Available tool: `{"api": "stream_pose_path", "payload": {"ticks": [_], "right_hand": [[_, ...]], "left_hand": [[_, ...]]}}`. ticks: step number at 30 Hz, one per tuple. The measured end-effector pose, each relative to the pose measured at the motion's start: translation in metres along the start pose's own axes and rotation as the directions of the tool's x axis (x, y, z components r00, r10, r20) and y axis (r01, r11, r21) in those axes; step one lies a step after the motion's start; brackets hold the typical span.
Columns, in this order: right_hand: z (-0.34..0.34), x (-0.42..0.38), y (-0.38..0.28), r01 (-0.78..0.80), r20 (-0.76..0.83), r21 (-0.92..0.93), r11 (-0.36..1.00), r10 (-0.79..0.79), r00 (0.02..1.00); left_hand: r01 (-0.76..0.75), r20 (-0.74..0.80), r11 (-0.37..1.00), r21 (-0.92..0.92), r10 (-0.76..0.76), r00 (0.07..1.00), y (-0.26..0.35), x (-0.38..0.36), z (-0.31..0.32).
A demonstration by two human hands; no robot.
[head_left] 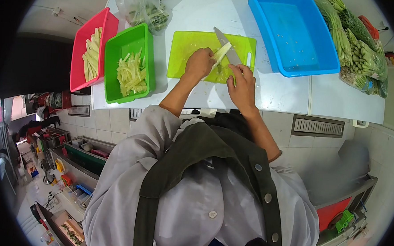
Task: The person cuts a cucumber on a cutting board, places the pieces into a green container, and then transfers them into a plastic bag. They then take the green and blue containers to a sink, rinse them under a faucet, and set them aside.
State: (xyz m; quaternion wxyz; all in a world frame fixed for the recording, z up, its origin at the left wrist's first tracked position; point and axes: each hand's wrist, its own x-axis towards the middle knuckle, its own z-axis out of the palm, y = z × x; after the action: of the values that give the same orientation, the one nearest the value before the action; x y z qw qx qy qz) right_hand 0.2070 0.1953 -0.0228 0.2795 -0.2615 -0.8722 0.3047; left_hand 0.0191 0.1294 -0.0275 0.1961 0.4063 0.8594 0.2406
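My left hand (200,63) is closed on a pale green vegetable stalk (223,51), which slants up and right over the yellow-green cutting board (184,41). In my right hand (242,86) is a kitchen knife (227,46); its handle is mostly hidden by the fingers. The broad blade points up and left across the board, right beside the stalk and partly behind it. Small wet scraps lie on the board around both hands.
Left of the board stand a green bin (152,71) with cut pale strips (132,75) and a pink bin (77,67) with longer pieces (91,57). A plastic bag of greens (149,16) lies behind. To the right are a blue tub (295,30) and bundled green vegetables (361,51).
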Motion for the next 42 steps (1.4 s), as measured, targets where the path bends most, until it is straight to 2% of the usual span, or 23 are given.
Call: {"api": "stream_pose_path", "payload": {"ticks": [1,5,7,8,10,14,16,17,19,23,28,32,37,41,42], "right_hand": [[0.0,0.0,0.002,0.006,-0.002,0.02,1.0,-0.006,1.0],[-0.002,0.003,0.003,0.018,-0.002,0.047,0.999,-0.018,1.0],[-0.004,0.006,-0.001,0.028,0.038,0.073,0.997,-0.031,0.999],[-0.001,0.007,-0.001,0.033,0.041,0.075,0.997,-0.036,0.999],[0.01,0.008,0.001,-0.133,0.259,0.177,0.975,0.084,0.962],[0.033,0.015,-0.011,-0.081,0.335,0.119,0.99,0.037,0.941],[0.036,0.02,-0.021,-0.069,0.432,-0.018,0.997,0.07,0.899],[0.036,0.024,-0.024,-0.059,0.441,-0.023,0.998,0.063,0.895],[0.032,0.033,-0.034,-0.111,0.538,-0.154,0.982,0.177,0.824],[0.038,0.04,-0.037,-0.104,0.564,-0.195,0.975,0.198,0.801],[0.043,0.045,-0.048,-0.062,0.58,-0.336,0.94,0.258,0.773],[0.05,0.039,-0.046,-0.063,0.545,-0.346,0.936,0.255,0.798],[0.048,0.03,-0.035,0.022,0.511,-0.201,0.979,0.086,0.855],[0.046,0.023,-0.029,0.065,0.423,-0.145,0.987,0.003,0.906],[0.044,0.024,-0.03,0.053,0.401,-0.151,0.987,0.012,0.916]], "left_hand": [[0.038,0.042,0.996,-0.087,-0.034,0.999,-0.003,0.002,-0.001],[0.112,0.043,0.972,-0.206,-0.105,0.993,-0.028,0.008,0.001],[0.168,0.086,0.852,-0.496,-0.144,0.986,-0.036,0.005,-0.001],[0.169,0.081,0.851,-0.497,-0.148,0.986,-0.039,0.004,0.0],[0.294,0.194,0.506,-0.811,-0.243,0.951,-0.028,-0.008,-0.009],[0.285,0.222,0.375,-0.882,-0.202,0.954,-0.033,-0.021,-0.007],[0.232,0.178,0.324,-0.917,-0.187,0.966,-0.035,-0.026,-0.002],[0.227,0.172,0.313,-0.922,-0.193,0.966,-0.036,-0.028,0.001],[0.187,0.125,0.305,-0.934,-0.213,0.969,-0.037,-0.031,0.005],[0.143,0.079,0.278,-0.95,-0.227,0.971,-0.04,-0.034,0.012],[0.185,0.114,0.321,-0.929,-0.227,0.967,-0.043,-0.036,0.01],[0.183,0.104,0.375,-0.909,-0.223,0.969,-0.044,-0.037,0.011],[0.166,0.086,0.439,-0.883,-0.195,0.977,-0.047,-0.042,0.014],[0.173,0.12,0.354,-0.919,-0.168,0.978,-0.039,-0.047,0.008],[0.18,0.135,0.273,-0.945,-0.175,0.975,-0.035,-0.048,0.006]]}}
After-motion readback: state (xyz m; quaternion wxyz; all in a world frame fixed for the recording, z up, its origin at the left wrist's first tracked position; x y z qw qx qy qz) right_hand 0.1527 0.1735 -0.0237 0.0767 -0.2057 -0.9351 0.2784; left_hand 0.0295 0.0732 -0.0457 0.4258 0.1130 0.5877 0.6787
